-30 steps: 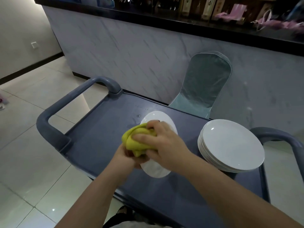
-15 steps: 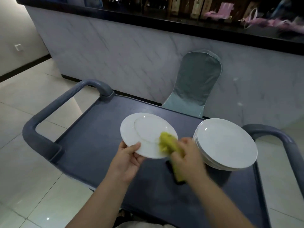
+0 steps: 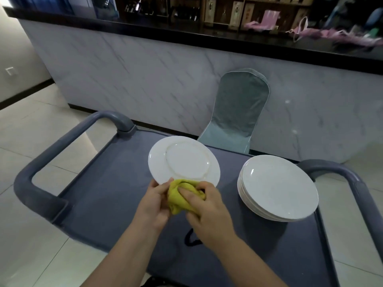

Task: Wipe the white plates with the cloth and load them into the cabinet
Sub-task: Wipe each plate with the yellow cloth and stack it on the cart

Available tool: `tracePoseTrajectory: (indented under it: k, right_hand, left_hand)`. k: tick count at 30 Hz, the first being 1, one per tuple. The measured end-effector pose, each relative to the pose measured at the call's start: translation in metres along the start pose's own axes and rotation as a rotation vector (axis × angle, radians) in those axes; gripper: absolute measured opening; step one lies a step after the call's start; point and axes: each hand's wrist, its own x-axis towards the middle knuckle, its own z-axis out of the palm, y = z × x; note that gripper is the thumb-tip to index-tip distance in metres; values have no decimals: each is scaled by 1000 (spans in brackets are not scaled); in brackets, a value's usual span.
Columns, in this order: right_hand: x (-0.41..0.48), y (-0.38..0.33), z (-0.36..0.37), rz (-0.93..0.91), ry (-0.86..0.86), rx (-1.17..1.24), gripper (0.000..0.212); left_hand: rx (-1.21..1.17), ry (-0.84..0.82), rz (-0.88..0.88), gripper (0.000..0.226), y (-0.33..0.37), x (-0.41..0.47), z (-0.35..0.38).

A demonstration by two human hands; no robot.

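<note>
Over the grey-blue plastic service trolley (image 3: 107, 183), a round white glazed plate (image 3: 184, 160) is held tilted off the surface, with its underside and foot ring facing the camera.

Left hands note: the left hand (image 3: 153, 206) grips the plate's near rim, thumb on top; the fingers behind the plate are hidden. The right hand (image 3: 207, 210) is clenched around a bunched yellow-green cloth (image 3: 178, 201) and presses it against the same near edge. The two hands sit just beside each other with the cloth between them.

To the right on the trolley stands a stack of matching white plates (image 3: 277, 187), face up and well apart from the held one. A grey fabric-covered chair (image 3: 238, 112) stands behind, against a marbled counter front (image 3: 165, 79). No cabinet is in view.

Handling, as judged:
- The plate is likely ceramic: stiff, moderately heavy, breakable, and slick on the glaze.
- A single rim grip leaves the far edge unsupported, so it is best taken at the rim with the thumb over and fingers spread beneath.
- The cloth is soft and compliant, wads easily and adds some grip.

The step appears to be wiping the back or rim of the plate. The stack is probably yet to be done.
</note>
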Motion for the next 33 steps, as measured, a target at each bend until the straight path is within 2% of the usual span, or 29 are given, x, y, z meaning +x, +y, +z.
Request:
tracePoseTrajectory:
  k: [3, 5, 7, 9, 11, 13, 15, 17, 19, 22, 24, 26, 28, 30, 33]
  right_hand:
    - [7, 40, -20, 325, 139, 133, 44]
    - [28, 61, -35, 454, 98, 121, 30]
    - [66, 63, -44, 442, 49, 134, 24]
    - [103, 46, -45, 406, 62, 122, 31]
    - [124, 15, -37, 261, 67, 77, 43]
    - [124, -18, -20, 74, -7, 54, 49]
    - [102, -28, -7, 14, -54, 52, 49]
    - [74, -13, -6, 54, -26, 43, 47]
    - [63, 12, -14, 185, 26, 15, 48]
    - [96, 27, -22, 392, 144, -55, 55]
    - [124, 9, -15, 353, 153, -37, 53]
    - [127, -12, -1, 209, 72, 1, 51]
    - [104, -19, 12, 140, -34, 29, 51]
    - [68, -6, 15, 159, -58, 54, 51]
    - [7, 22, 7, 331, -34, 40, 55]
  left_hand:
    - [6, -82, 28, 44, 22, -2, -10]
    - [177, -183, 44, 48, 40, -7, -19]
    - [387, -291, 64, 56, 54, -10, -20]
    - [522, -349, 77, 56, 60, -10, -14]
    - [517, -340, 86, 56, 61, -5, -5]
    - [456, -298, 95, 56, 67, 3, -2]
    - [405, -265, 100, 55, 80, 11, -7]
    - [394, -273, 79, 57, 94, 18, -16]
    - [422, -305, 40, 63, 102, 21, -24]
    - [495, -361, -30, 66, 100, 26, -23]
    - [516, -380, -43, 65, 95, 32, -18]
    - [501, -364, -40, 65, 97, 40, -15]
    - [480, -343, -40, 61, 104, 48, -17]
    - [505, -332, -48, 58, 112, 53, -20]
    - [616, -345, -28, 54, 118, 58, -6]
